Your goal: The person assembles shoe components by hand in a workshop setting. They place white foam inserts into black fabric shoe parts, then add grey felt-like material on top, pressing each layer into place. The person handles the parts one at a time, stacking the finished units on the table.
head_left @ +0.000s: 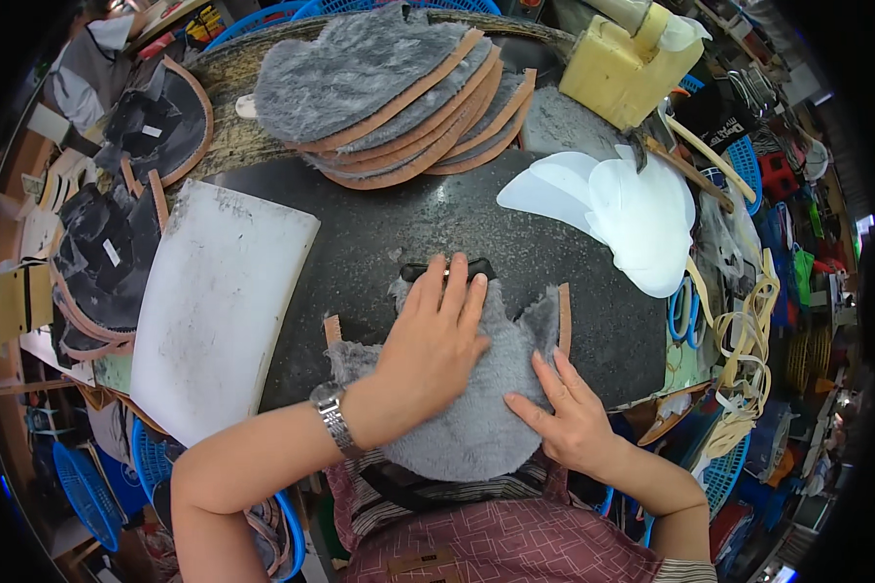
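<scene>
Left hand (436, 335) lies flat, open, on the grey fur piece (467, 428) at the table's (379, 243) near edge; right hand (564, 413) presses it, fingers spread. 2 small white labels (152, 130) mark dark pieces at left.

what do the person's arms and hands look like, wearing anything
Both forearms are bare, no gloves. The left hand has a silver metal-link wristwatch at its wrist. The right hand wears nothing; a striped sleeve cuff shows at that arm's lower edge.
</scene>
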